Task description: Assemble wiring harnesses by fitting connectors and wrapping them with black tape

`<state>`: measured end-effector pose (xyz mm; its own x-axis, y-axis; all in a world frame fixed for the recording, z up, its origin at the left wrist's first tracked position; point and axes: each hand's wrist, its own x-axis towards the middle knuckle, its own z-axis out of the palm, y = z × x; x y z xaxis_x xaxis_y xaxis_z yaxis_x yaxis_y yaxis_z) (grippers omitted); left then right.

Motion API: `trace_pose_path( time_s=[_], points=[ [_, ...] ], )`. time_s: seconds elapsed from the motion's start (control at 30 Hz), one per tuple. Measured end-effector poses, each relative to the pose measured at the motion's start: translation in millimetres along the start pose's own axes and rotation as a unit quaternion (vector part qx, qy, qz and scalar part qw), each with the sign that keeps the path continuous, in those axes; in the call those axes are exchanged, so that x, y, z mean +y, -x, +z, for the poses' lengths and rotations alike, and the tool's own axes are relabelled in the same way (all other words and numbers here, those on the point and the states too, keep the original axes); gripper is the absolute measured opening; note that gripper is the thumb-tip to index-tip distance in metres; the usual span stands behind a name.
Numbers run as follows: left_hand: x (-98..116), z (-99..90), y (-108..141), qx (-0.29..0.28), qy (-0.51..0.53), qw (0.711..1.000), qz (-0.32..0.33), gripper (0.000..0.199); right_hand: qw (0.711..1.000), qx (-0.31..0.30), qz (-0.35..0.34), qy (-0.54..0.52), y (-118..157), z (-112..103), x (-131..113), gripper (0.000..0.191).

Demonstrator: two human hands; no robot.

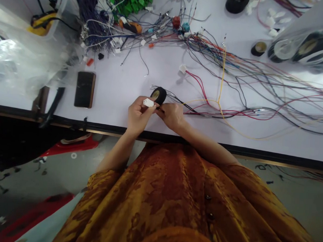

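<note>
My left hand [138, 114] is closed around a white connector [148, 102], its fingers pinched at the table's front edge. Just beside it, my right hand [172, 116] is closed, its fingertips meeting the left ones; what they pinch is too small to make out. A roll of black tape [159, 95] stands tilted against the fingers of both hands. Black wires [178, 99] with bare metal ends pass behind my right hand. Another white connector [182, 68] with red wires lies farther back on the table.
A phone [85, 89] lies to the left, near plastic bags [17, 57]. Long loose wires [249, 78] spread over the right side. Green connectors [134, 2], an orange-handled tool [130, 26] and a small tape roll [259, 48] are at the back.
</note>
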<state>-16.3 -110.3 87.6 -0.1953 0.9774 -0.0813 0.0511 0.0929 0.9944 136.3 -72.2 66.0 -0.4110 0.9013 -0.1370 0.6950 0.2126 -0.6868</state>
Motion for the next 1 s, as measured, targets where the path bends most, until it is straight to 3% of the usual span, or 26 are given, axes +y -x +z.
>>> trace_pose_path(
  time_s=[0.07,0.17,0.27,0.33,0.4,0.5,0.53,0.6,0.67,0.73,0.8,0.87,0.93,1.0],
  points=[
    [-11.0,1.9,1.6,0.009,0.016,0.999,0.033,0.025,0.994,-0.017,-0.025,-0.106,-4.1,-0.9,7.7,0.015],
    [-23.4,2.2,3.1,0.013,0.007,0.996,0.086,0.028,0.941,-0.085,-0.015,-0.326,-17.1,-6.8,15.7,0.020],
    [-26.5,2.8,4.1,0.004,-0.011,0.992,0.123,0.028,0.883,-0.038,0.107,-0.456,-31.6,-8.8,15.5,0.031],
    [-25.7,3.0,3.4,0.018,-0.005,0.991,0.132,0.024,0.862,0.018,0.156,-0.483,-32.7,-8.0,13.9,0.035],
    [-25.3,2.6,1.1,0.053,0.013,0.989,0.135,0.024,0.875,0.071,0.129,-0.460,-20.9,-7.0,13.8,0.039],
    [-26.2,1.8,-4.0,0.087,0.027,0.989,0.120,0.031,0.931,0.172,-0.022,-0.321,17.3,-3.6,17.5,0.048],
    [-26.6,1.8,-5.6,0.088,0.028,0.990,0.106,0.033,0.946,0.174,-0.077,-0.262,31.4,-1.6,18.9,0.048],
    [-26.9,2.7,-7.5,0.084,0.033,0.993,0.072,0.034,0.964,0.122,-0.161,-0.171,52.9,2.5,20.1,0.040],
    [-26.0,4.1,-7.3,0.077,0.040,0.995,0.051,0.033,0.968,0.079,-0.183,-0.156,58.2,4.5,18.5,0.031],
    [-23.9,5.2,-5.2,0.062,0.038,0.995,0.062,0.034,0.962,0.109,-0.132,-0.213,43.9,2.2,14.6,0.032],
    [-20.8,5.4,-2.1,0.025,0.006,0.995,0.094,0.030,0.950,0.132,-0.029,-0.282,14.2,-4.3,10.8,0.046],
    [-18.3,4.5,0.2,-0.016,-0.046,0.990,0.131,0.019,0.942,0.063,0.072,-0.323,-20.0,-13.6,9.5,0.057],
    [-17.8,3.1,0.3,-0.036,-0.088,0.981,0.168,0.013,0.921,-0.034,0.145,-0.359,-45.3,-23.6,11.7,0.042],
    [-20.4,2.5,-2.4,-0.013,-0.092,0.978,0.188,0.018,0.887,-0.057,0.184,-0.420,-50.2,-31.2,16.5,0.025]
  ],
)
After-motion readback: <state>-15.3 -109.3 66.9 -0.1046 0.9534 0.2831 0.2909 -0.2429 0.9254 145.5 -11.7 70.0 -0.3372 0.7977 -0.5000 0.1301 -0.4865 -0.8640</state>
